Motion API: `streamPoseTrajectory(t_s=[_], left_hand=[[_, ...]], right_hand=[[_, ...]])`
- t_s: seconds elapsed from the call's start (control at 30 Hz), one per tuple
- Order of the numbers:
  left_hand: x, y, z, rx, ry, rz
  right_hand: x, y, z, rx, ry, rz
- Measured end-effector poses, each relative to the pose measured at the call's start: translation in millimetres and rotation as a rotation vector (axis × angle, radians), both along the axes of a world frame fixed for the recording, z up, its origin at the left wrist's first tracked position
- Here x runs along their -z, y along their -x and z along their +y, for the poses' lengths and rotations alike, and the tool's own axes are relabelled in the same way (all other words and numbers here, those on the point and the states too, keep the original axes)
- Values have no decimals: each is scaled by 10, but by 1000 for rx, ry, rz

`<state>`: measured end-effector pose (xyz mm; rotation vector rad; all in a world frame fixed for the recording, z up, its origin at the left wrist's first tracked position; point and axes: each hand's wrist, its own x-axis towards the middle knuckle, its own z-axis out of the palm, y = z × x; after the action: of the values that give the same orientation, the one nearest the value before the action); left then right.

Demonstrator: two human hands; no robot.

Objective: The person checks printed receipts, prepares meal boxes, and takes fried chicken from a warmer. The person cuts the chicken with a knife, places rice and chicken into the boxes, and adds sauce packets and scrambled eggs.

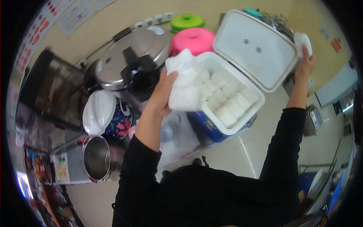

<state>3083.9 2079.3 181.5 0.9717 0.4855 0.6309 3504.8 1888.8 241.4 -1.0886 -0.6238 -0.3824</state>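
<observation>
My left hand [160,94] is closed around a bundle of white wrapped packets [185,85], held up beside the near-left rim of a cooler box [247,117]. Blue outside and white inside, the cooler holds several rows of white rolled packets [227,96]. Its white lid [253,49] is swung open toward the back right. Out past the lid's right edge, my right hand [304,64] is raised and grips a white rounded object [303,42]; its kind is not clear. The fingers of my left hand are partly hidden behind the bundle.
A large steel pressure cooker [132,56] stands left of the cooler, with pink [193,39] and green [187,22] lidded containers behind. Nearer left are a floral pot with a white lid [100,113] and an open steel pot [97,157]. A clear jug [168,130] lies below my left hand.
</observation>
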Motion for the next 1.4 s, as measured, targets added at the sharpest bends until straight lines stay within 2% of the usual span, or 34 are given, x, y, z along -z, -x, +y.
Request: streamPoseTrajectory(t_s=[0.07, 0.1, 0.13, 0.17, 0.2, 0.23, 0.27, 0.33, 0.4, 0.47, 0.53, 0.63, 0.67, 0.7, 0.73, 0.8, 0.83, 0.97, 1.0, 1.1, 1.13, 1.17, 1.2, 1.23, 1.27, 1.3, 1.37, 1.4], left_hand=[[336, 473, -6, 155, 235, -202], [280, 750, -198, 65, 288, -124], [222, 1018, -393, -30, 346, -47], [454, 1265, -447, -15, 383, -63], [841, 1523, -450, -1, 417, -82], [1057, 1804, -507, 18, 447, -100], [990, 2075, -665, -38, 413, -97], [772, 2540, -1030, -128, 358, -89], [922, 2963, -1237, -224, 247, -91], [1062, 3449, -1434, -307, 241, -106], [1075, 4030, -1700, -408, 349, -175], [924, 4870, -2176, -636, 557, -380], [1062, 5212, -2294, -676, 495, -394], [1450, 5605, -2369, -624, 596, -601], [1941, 6038, -2405, -553, 687, -812], [2038, 6679, -2613, -569, 621, -875], [2039, 6992, -2830, -670, 484, -719], [1361, 7676, -3525, -1031, 25, -250], [1150, 7756, -3632, -1089, 27, -289], [1064, 8167, -3759, -1224, 20, -338], [1109, 8323, -3743, -1213, 53, -451], [1155, 8480, -3726, -1199, 88, -563], [1231, 8662, -3675, -1124, 162, -780], [1277, 8865, -3646, -1156, 157, -762], [1325, 9056, -3625, -1188, 152, -743], [1362, 9231, -3614, -1350, 81, -484], [1390, 9565, -3652, -1549, 24, -291], [1331, 9776, -3611, -1583, 9, -365]], right_hand=[[103, -195, 72, -108, -36, 81], [214, -483, 55, -180, -23, 150], [326, -794, 0, -218, -2, 50], [435, -1103, -57, -259, 15, -49], [266, -757, -44, -185, 98, 131], [80, -225, 8, 45, 273, 78], [80, -96, -23, 21, 285, 4], [82, 330, 7, 206, 398, -472], [-89, 1344, 136, 323, 337, -752], [116, 1632, 161, 513, 300, -1087], [346, 1831, 174, 603, 287, -1250], [577, 1804, 317, 517, 268, -1135], [628, 1953, 391, 444, 233, -1082], [638, 2218, 501, 306, 178, -1044], [407, 2871, 431, 534, 187, -1065], [287, 3735, 546, 465, 6, -870], [276, 4074, 633, 430, -68, -777], [654, 5453, 1136, 263, 48, -778], [798, 5825, 1272, 224, 82, -784], [1079, 7238, 1543, -1038, -234, 117], [1119, 7821, 1572, -1358, -367, 539], [1094, 8411, 1520, -1370, -344, 575], [1091, 8859, 1506, -1524, -333, 534], [1125, 9247, 1575, -1687, -317, 494], [1275, 9500, 1773, -1694, -289, 575], [1238, 9920, 1840, -1628, -266, 661], [975, 10834, 1992, -1562, -174, 810], [1081, 11095, 2290, -1739, -143, 826]])
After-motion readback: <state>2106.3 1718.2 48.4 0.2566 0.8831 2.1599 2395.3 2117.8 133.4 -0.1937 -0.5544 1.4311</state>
